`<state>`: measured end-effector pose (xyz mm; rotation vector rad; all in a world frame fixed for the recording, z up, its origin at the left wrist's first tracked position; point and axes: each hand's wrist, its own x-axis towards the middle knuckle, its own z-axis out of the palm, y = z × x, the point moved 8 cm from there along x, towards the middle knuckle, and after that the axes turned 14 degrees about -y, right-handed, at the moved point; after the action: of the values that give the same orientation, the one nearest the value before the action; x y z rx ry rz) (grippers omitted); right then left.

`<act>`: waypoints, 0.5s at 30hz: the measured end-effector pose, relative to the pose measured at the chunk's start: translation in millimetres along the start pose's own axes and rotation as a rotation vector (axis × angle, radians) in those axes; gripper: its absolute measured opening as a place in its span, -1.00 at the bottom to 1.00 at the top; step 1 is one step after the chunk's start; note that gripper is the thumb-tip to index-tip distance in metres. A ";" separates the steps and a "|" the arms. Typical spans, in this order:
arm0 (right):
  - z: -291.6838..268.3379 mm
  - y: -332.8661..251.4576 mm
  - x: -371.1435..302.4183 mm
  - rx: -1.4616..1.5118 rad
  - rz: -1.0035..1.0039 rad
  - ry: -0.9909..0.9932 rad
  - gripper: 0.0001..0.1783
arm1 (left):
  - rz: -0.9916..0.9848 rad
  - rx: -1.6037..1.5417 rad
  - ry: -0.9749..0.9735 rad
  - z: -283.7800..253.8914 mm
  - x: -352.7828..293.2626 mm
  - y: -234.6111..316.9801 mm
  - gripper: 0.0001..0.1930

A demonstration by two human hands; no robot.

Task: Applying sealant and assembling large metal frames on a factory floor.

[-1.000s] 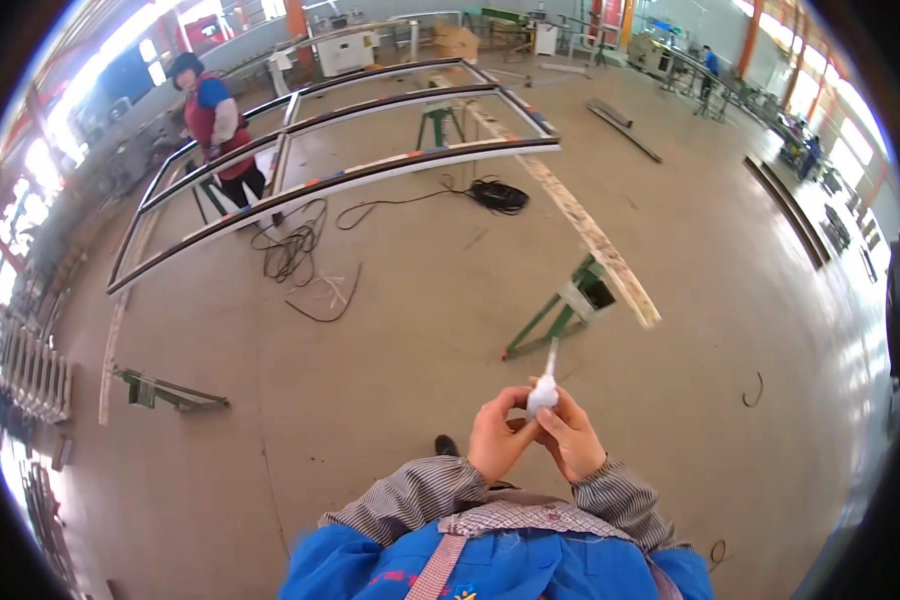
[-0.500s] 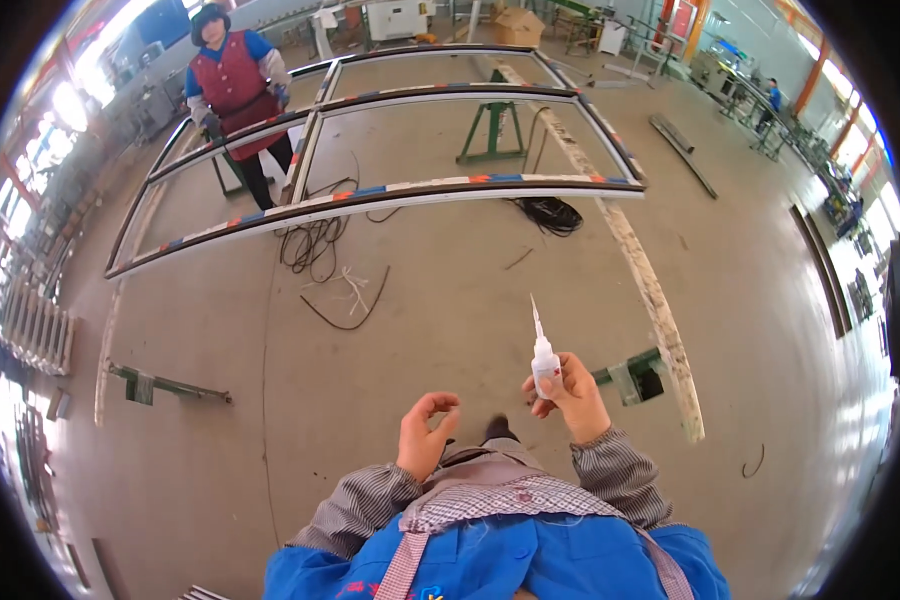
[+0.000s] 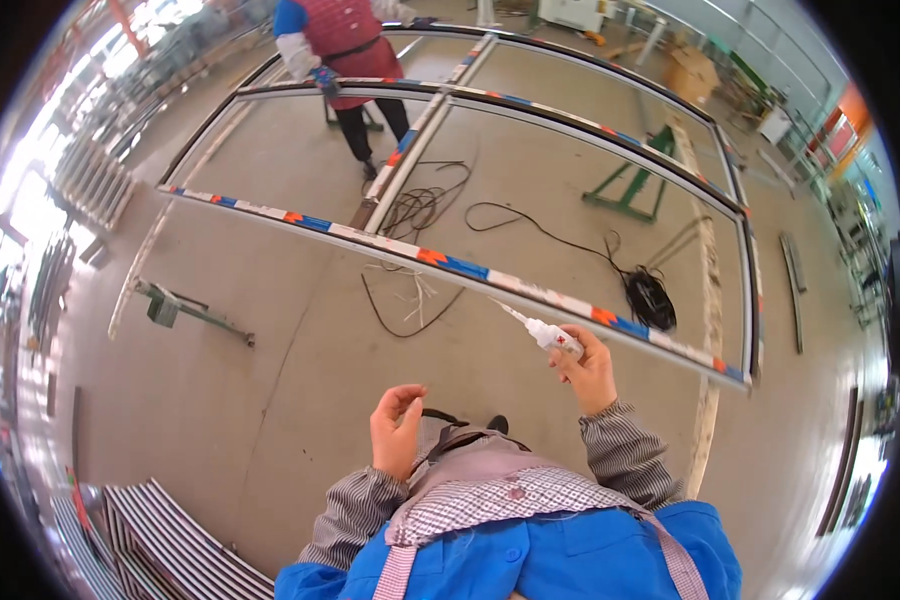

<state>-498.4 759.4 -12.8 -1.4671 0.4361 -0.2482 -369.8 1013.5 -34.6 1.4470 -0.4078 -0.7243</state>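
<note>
In my right hand (image 3: 588,372) I hold a small white squeeze bottle (image 3: 554,338) with a long thin nozzle. The fingers wrap around its body, and the nozzle points up and to the left, close to the near rail of a large frame. My left hand (image 3: 396,430) is raised in front of my waist, its fingers loosely curved, with a gap to the thumb and nothing visible in them. The window-like metal frame (image 3: 440,262) lies raised ahead of me, its rails covered with white, blue and orange protective film.
Across the frame stands a co-worker (image 3: 342,45) in a red apron, one gloved hand on a rail. Green stands (image 3: 632,180) and long pale beams (image 3: 708,300) are under the frame. Black cable (image 3: 650,298) is on the floor. Metal profiles (image 3: 170,530) are stacked at lower left.
The frame now appears closer and turned in view, with the co-worker further right. The bottle has tilted from upright to leaning left. My left hand has shifted slightly left.
</note>
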 end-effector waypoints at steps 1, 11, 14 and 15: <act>-2.9 3.3 24.9 -0.009 0.021 -0.026 -0.69 | -0.021 -0.001 0.036 -5.9 11.4 -2.2 -0.84; 32.8 34.0 239.3 -0.056 0.030 -0.115 -0.72 | -0.125 -0.215 0.281 -80.6 168.7 -25.3 -0.85; 50.9 40.8 286.5 -0.180 0.024 -0.146 -0.76 | -0.155 -0.205 0.295 -96.3 213.4 -25.9 -0.85; 58.8 35.7 299.8 -0.299 0.051 -0.157 -0.76 | -0.182 -0.213 0.311 -99.3 221.6 -27.4 -0.85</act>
<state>-207.7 689.7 -85.2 -1.7511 0.3941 -0.0259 -148.9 941.2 -109.9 1.3758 0.0408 -0.6520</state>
